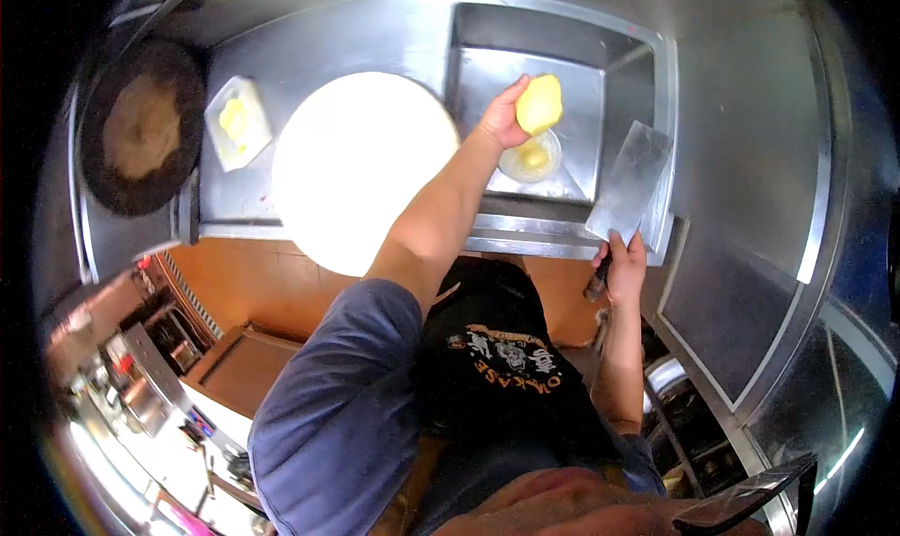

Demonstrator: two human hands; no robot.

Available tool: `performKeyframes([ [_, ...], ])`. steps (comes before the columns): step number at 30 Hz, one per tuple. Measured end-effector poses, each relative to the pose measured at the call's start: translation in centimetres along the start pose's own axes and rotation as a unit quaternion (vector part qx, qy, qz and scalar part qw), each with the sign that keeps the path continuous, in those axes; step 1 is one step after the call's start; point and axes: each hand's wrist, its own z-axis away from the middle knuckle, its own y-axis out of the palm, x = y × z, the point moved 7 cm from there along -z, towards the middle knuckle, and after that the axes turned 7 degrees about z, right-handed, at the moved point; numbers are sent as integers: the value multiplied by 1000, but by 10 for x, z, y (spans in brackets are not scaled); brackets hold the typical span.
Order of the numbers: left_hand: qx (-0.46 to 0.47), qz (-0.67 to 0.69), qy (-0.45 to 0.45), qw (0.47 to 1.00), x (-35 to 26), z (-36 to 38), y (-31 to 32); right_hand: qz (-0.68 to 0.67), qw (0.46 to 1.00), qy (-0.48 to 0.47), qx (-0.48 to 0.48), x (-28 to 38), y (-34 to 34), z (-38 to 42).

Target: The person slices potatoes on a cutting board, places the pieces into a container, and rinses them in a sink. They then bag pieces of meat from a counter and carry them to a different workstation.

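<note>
Cleaver handle (596,283) partly hidden

A black apron (483,306) bears curved orange lettering (514,380) and a whitish emblem (512,352). Left of the apron is a loose, short, blue-grey sleeve (342,377).

The left hand (504,117) holds a yellow lump (540,105) near a bowl (510,168) in the sink (582,105). The right hand (627,266) holds a big knife (630,180) by its dark handle (596,283). A round white board (361,171) sits beside the sink, near a small tub (253,142)

Free gap between bowl (554,164) and cleaver (629,180)
</note>
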Motion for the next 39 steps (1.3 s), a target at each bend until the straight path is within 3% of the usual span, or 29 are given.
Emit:
performKeyframes([
  [2,85,9,-100,991,-21,35,42,96,995,-7,7,12,25,6],
  [4,59,-153,-102,981,-55,80,57,107,993,-20,48,9,52,8],
  [6,-47,-388,24,920,-100,130,50,143,983,-41,108,7,88,13],
  [7,-63,-383,40,921,-114,165,55,152,979,-46,128,7,109,18],
  [8,-106,-580,151,794,-140,207,70,157,976,-45,144,8,131,24],
  [9,-141,-738,245,612,-157,243,85,210,961,-54,171,13,154,32],
  [10,-147,-736,248,613,-164,263,75,262,944,-62,192,15,172,37],
  [12,-33,-798,394,455,-163,306,72,386,894,-85,210,10,201,39],
  [13,-54,-856,345,381,-156,317,52,447,861,-135,203,10,215,38],
  [14,-55,-854,342,388,-151,329,35,506,819,-183,197,8,228,38],
  [15,-60,-868,335,361,-147,341,22,511,818,-175,198,11,243,47],
  [16,-65,-882,329,331,-142,349,14,549,781,-221,200,28,261,61],
  [17,-66,-880,329,336,-142,355,12,584,740,-268,201,41,278,72],
  [19,-25,-827,398,397,-145,370,18,610,711,-282,206,45,295,79],
  [21,-21,-826,401,395,-151,373,14,620,684,-319,212,47,309,93],
  [24,5,-816,424,393,-163,367,16,676,643,-294,208,49,322,113],
  [31,10,-808,426,407,-161,357,20,704,635,-251,194,51,332,143],
  [33,15,-813,435,385,-166,359,24,711,637,-227,192,50,333,146],
  [39,105,-818,386,412,-169,344,21,736,624,-123,232,38,334,143],
])
